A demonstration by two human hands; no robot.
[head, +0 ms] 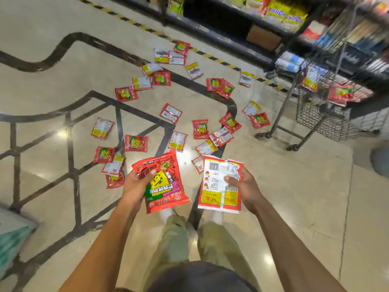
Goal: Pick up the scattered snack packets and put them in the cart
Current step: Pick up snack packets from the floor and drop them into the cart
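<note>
Floor [294,197] below, my left hand [136,183] pinches the seemingly light, slick red packet [168,192] edgewise, my right hand [242,186] the white packet [216,192].

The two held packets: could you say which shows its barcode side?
The packet in the right hand: white barcoded back up; the left hand holds a red-front packet.

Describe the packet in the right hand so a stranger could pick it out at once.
From the wire cart at the right, come down the floor to the person's two hands. The right hand grips a packet by its side edge. Unlike the red cartoon-faced packet in the left hand, it shows its white back with a barcode and yellow panels.
</note>
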